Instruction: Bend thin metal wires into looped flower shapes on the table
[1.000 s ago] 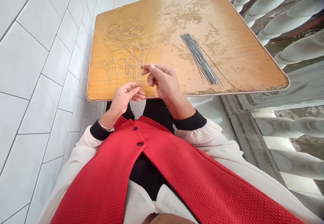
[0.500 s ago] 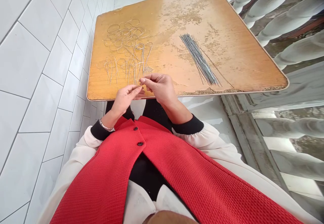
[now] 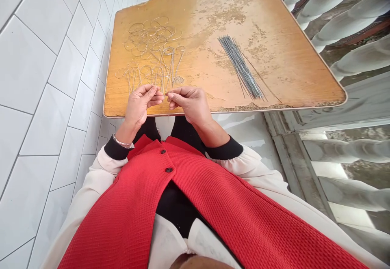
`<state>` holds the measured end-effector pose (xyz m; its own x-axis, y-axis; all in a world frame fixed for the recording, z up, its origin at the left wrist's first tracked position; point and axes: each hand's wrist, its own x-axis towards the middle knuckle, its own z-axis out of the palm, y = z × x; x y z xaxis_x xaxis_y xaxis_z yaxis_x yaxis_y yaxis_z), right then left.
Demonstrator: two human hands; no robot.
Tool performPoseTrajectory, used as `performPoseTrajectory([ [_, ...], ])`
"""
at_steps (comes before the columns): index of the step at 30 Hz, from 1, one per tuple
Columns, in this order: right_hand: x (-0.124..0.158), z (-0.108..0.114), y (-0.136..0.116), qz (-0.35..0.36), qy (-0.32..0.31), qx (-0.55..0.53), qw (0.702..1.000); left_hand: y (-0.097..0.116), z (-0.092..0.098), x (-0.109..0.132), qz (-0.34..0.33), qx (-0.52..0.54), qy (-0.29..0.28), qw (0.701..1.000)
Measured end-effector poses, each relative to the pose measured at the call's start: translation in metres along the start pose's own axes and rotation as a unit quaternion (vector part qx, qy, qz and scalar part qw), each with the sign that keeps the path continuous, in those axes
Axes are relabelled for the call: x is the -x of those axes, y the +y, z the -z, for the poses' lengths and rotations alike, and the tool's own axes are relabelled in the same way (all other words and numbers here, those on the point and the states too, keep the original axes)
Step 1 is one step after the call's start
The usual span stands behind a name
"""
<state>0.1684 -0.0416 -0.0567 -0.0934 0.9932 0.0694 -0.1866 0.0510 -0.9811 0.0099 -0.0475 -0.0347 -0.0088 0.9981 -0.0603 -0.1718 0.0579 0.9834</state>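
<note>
Both hands meet over the near edge of the desk (image 3: 289, 66); the right hand (image 3: 193, 102) is nearly closed, thumb and forefinger pinching a thin wire (image 3: 169, 115), whose lower end hangs below the fingers; the left hand (image 3: 137, 106) is just beside it, thumb against fingertips, the others loosely curled; whether it too grips a wire I cannot tell. Beyond the hands lie bent loops (image 3: 150, 37), tangled together; off to the right, well apart, is a bundle (image 3: 242, 68) of straight grey wires. The wire should be very light and springy, stiff enough to keep a bend yet soft enough for bare fingers; being so thin and smooth, it may roll or slip in the pinch; best held close to where it bends, clear of the possibly sharp ends.
</note>
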Motion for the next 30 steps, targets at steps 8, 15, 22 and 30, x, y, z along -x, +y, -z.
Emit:
performPoseTrajectory([
  [8, 0.001, -0.004, 0.006, 0.01, 0.015, -0.042, 0.999, -0.009, -0.002, 0.003, 0.011, 0.048, 0.032, 0.998],
  [15, 0.001, -0.003, 0.006, -0.004, 0.034, -0.019, 0.999, -0.014, 0.01, 0.006, -0.206, -0.263, 0.057, 0.941],
  [22, 0.004, -0.004, 0.0, -0.015, 0.021, -0.029, 0.999, -0.018, 0.008, 0.01, -0.254, -0.377, 0.024, 0.891],
  [30, 0.003, -0.003, 0.002, -0.038, -0.004, -0.088, 0.995, -0.016, 0.006, 0.003, -0.271, -0.382, 0.0, 0.883],
])
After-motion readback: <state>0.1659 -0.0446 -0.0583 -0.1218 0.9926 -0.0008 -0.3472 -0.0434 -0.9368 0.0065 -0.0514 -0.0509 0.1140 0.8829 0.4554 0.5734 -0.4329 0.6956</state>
